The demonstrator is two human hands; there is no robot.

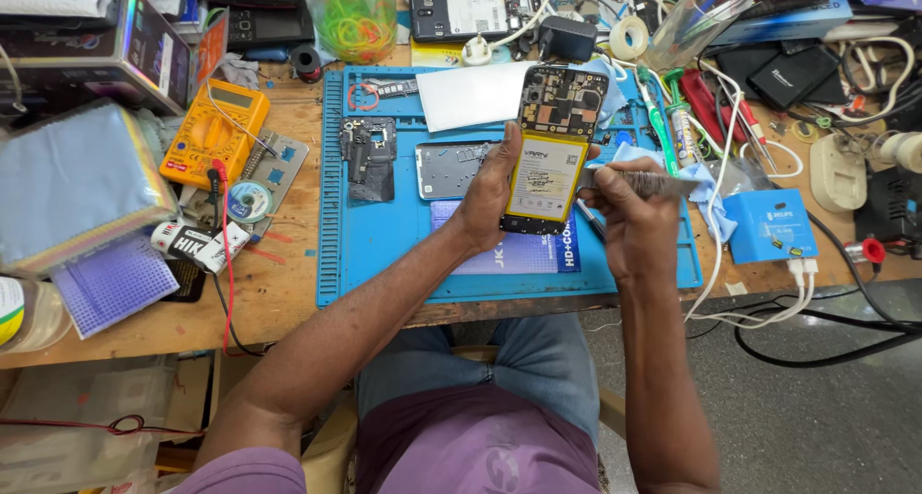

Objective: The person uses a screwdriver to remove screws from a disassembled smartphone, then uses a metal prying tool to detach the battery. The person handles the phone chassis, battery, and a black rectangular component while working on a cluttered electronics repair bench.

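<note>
My left hand (488, 192) clamps the opened phone (552, 148), yellow-labelled battery facing me; my right hand (629, 216) pinches what appears a metal tool (645, 180) beside it.

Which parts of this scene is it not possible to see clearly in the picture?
- Head view: the lower edge of the opened phone is covered by the left hand.
- The tip of the tool in the right hand is blurred.
- The phone's board parts are too small to identify.
</note>
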